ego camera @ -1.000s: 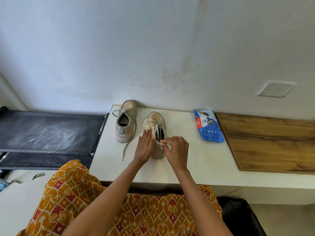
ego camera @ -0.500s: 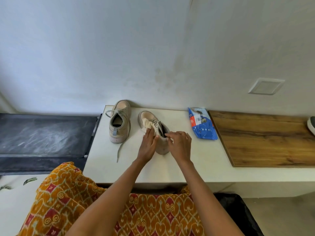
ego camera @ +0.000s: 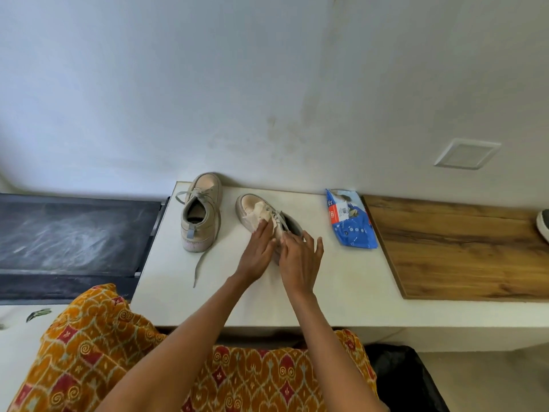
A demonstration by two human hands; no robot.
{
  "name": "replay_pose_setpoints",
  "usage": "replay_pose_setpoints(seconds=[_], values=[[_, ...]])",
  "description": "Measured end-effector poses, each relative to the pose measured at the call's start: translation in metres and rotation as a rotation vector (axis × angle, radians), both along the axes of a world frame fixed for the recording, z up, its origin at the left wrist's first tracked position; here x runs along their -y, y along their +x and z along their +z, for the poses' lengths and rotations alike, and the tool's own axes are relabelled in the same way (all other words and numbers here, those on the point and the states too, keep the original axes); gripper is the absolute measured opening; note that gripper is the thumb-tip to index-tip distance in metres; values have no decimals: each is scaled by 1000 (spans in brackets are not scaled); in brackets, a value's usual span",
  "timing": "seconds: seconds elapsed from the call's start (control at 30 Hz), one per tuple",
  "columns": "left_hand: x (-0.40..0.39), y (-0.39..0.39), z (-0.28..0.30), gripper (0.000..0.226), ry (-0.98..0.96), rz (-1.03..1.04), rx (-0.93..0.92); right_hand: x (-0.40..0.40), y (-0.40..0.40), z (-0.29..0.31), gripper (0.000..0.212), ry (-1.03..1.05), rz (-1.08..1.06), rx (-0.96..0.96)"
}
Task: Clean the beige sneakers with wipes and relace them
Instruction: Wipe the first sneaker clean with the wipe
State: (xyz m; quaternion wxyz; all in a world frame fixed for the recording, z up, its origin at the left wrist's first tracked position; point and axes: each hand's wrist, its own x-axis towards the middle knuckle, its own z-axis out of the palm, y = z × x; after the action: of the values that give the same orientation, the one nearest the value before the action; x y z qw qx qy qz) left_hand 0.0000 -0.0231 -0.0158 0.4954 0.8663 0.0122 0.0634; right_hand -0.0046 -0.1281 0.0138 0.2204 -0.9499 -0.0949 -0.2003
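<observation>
Wiping sneaker (ego camera: 252, 208), apparently, left hand (ego camera: 258, 251).

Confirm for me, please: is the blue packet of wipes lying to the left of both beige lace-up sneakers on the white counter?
Not quite. In the head view the blue packet of wipes lies to the right of both beige lace-up sneakers, near the wooden board, on the white counter.

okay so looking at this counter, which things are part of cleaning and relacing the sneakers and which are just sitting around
Part of the job:
sneaker being wiped
wipe, under the left hand
right hand, at the laces
second sneaker
blue wipes pack

Just lying about:
wooden board
black mat
dark shoe at the right edge
</observation>
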Motion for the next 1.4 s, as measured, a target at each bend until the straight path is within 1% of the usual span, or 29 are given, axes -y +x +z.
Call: replay_pose_setpoints(seconds=[0.07,0.13,0.2,0.23,0.27,0.33,0.4,0.5,0.57,0.67,0.7,0.73,0.8,0.87,0.93,0.97,1.03,1.07,1.17,1.23,1.27,1.33,1.4], values=[[7,-12,-1,49,29,-53,62,3,1,-3,23,-17,6,24],[4,-22,-15,53,145,-87,107,5,1,-3,25,-43,14,58],[-6,-19,-29,66,265,-74,82,6,2,-4,27,-80,21,85],[-12,-14,-32,71,294,-47,46,6,2,-5,28,-100,23,96],[-18,-6,-32,72,307,-14,-1,7,3,-6,29,-115,25,108],[-25,11,-25,62,359,31,-78,7,5,-10,29,-129,27,126],[-25,21,-19,56,376,25,-87,6,6,-13,30,-122,18,126],[-15,16,-17,70,330,-58,22,4,6,-13,30,-73,12,125],[-13,6,-23,74,324,-96,87,6,5,-13,26,-86,31,138],[-22,5,-30,85,427,-96,110,11,8,-10,29,-129,59,143],[-25,12,-31,87,446,-72,93,13,9,-10,25,-146,68,145],[-28,19,-29,85,447,-38,72,14,11,-10,26,-160,72,142],[-29,31,-22,71,410,2,29,15,13,-9,36,-168,84,115],[-23,32,-15,63,354,-45,50,16,14,-8,36,-156,105,99],[-16,24,-16,56,299,-76,112,17,16,-7,31,-141,118,105],[-14,21,-18,51,270,-47,152,18,17,-5,27,-123,133,105],[-12,19,-21,39,234,80,263,23,21,-2,19,-88,198,95],[-11,18,-21,33,232,136,317,28,23,-1,19,-76,239,81],[-8,10,-16,29,225,179,400,49,26,5,33,-88,351,53],[-6,2,-13,29,195,170,385,64,25,9,34,-103,378,64],[-4,-3,-11,29,192,163,381,72,24,10,31,-112,372,78],[2,-12,-12,30,259,141,402,85,21,9,20,-130,320,108],[11,-22,-19,35,430,105,434,87,14,7,20,-146,240,106]])
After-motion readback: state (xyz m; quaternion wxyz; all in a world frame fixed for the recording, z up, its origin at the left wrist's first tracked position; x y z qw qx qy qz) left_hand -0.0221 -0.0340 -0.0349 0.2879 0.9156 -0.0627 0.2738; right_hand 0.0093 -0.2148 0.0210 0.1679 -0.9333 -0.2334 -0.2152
